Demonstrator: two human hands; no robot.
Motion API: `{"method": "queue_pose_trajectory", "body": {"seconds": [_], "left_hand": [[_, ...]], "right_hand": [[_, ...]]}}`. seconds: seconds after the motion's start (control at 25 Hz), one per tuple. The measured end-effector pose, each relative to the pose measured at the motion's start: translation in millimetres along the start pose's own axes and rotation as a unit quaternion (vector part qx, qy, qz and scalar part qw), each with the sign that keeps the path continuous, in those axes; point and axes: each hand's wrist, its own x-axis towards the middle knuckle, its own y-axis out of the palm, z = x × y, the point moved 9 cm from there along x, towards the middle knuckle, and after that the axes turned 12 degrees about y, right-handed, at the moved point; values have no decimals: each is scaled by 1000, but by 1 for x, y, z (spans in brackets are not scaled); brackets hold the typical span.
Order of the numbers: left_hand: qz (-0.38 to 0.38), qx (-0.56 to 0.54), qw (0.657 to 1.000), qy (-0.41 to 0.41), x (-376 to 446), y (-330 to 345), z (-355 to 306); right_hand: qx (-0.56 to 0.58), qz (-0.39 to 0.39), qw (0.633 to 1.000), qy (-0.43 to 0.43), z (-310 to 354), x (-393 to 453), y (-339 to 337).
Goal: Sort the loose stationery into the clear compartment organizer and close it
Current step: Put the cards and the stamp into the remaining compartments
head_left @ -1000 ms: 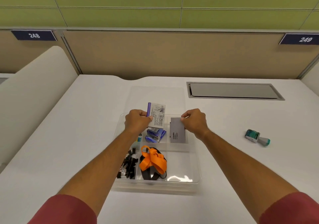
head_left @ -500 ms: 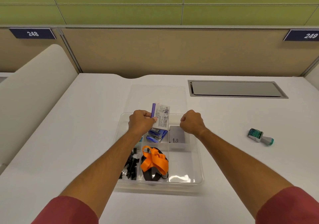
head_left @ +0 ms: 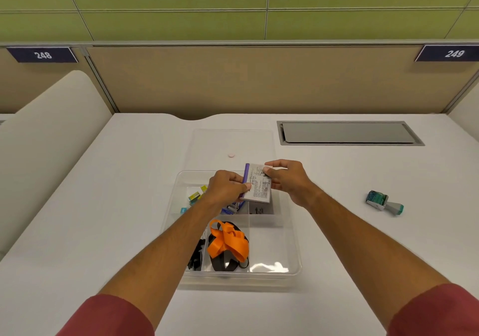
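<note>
Both hands hold a small white printed pad with a purple spine (head_left: 258,186) above the back of the clear compartment organizer (head_left: 294,245). My left hand (head_left: 228,188) pinches its spine side; my right hand (head_left: 287,180) pinches its far right corner. Below the pad a grey box (head_left: 261,209) lies in the back right compartment. An orange lanyard (head_left: 228,242) fills the front middle compartment, black binder clips (head_left: 197,256) the front left, small yellow and teal items (head_left: 195,195) the back left. The front right compartment holds nothing. The clear lid (head_left: 230,141) lies flat behind the organizer.
A teal and grey stamp (head_left: 383,202) lies on the white desk to the right. A grey recessed cable hatch (head_left: 347,133) sits at the back right. A white curved divider (head_left: 46,141) bounds the left side, a tan partition the back.
My right hand let go of the grey box, which stays in the back right compartment, then moved up and left onto the pad that my left hand was holding.
</note>
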Motion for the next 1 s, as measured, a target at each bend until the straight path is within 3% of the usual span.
{"method": "queue_pose_trajectory", "body": {"seconds": [0.16,0.28,0.68,0.84,1.0], "left_hand": [[-13,-7,1000,22,0,-5,-3],[-43,-5,998,35,1,-18,-4],[-42,43,998,27,-3,-23,-1],[-41,87,994,47,-5,-22,-4],[-37,122,988,93,-9,-16,-16]], "right_hand": [[-24,-54,998,-16,5,5,-14],[-101,-96,990,-28,4,9,-20],[-352,-120,928,-15,1,12,6],[-330,-87,940,9,-4,7,11],[-282,-86,955,-34,-1,-4,5]]}}
